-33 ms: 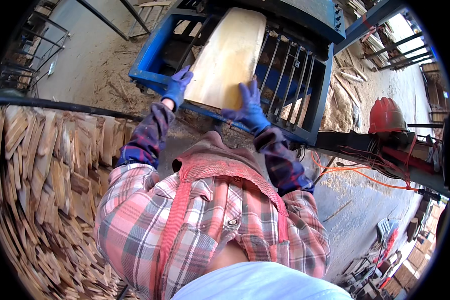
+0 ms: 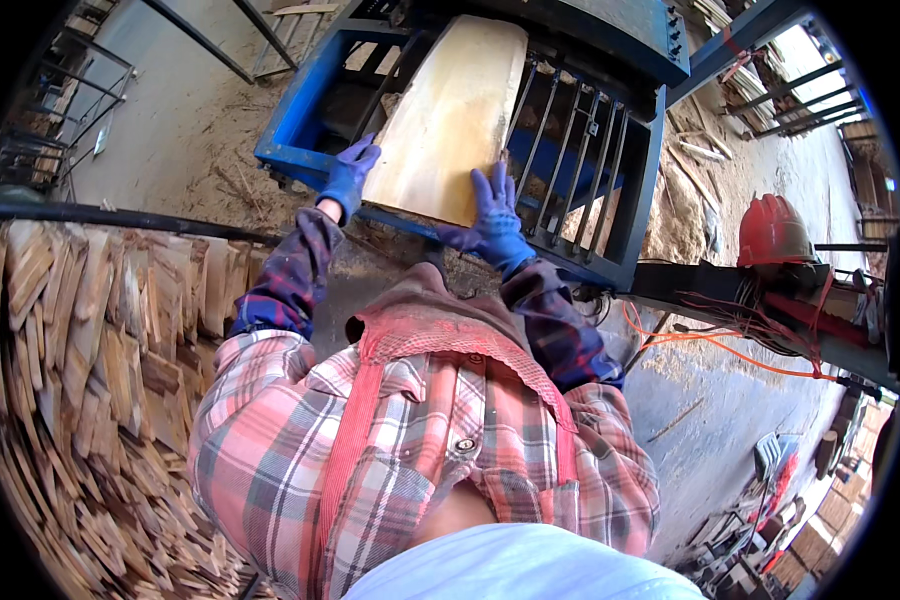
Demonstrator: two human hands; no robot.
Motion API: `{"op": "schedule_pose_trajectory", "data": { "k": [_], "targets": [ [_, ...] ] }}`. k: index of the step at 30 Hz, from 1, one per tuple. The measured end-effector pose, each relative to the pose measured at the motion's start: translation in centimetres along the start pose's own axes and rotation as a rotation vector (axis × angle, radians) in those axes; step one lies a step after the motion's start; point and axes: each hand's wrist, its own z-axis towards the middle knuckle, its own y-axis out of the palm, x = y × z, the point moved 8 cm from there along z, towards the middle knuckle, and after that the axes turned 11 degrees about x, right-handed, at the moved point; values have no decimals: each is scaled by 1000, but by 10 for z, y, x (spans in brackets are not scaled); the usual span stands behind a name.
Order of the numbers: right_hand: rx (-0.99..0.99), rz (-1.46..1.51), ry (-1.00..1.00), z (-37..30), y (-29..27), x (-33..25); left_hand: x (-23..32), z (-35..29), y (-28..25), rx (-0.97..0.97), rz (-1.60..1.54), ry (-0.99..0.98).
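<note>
A wide, pale wooden plank [image 2: 435, 130] lies lengthwise on the barred bed of a blue metal machine [image 2: 295, 155]. Its far end is close to the machine's housing. Beside its left edge, near the front, is my left hand [image 2: 348, 178] in a blue-purple glove, fingers stretched forward against the wood. My right hand [image 2: 495, 222], gloved alike, rests at the near right corner of the plank with its fingers spread and the thumb pointing left. The undersides of both hands are hidden.
Stacked wood pieces [image 2: 100, 340] fill the left side behind a dark rail [image 2: 130, 217]. A red hard hat [image 2: 773, 230] sits on a dark beam to the right, with an orange cable [image 2: 730, 347] below it. Sawdust covers floor near the machine.
The plank's near end has shifted slightly left. Both my hands have moved slightly left with it, still at its edges.
</note>
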Motion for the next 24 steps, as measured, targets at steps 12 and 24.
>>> {"op": "schedule_pose_trajectory", "data": {
  "k": [12, 24],
  "targets": [
    [-10, -215, 63, 46, 40, -8, 62, 34, 36, 325, 801, 1009],
    [0, 492, 298, 265, 22, 108, 120, 183, 134, 190, 539, 949]
  ]
}}
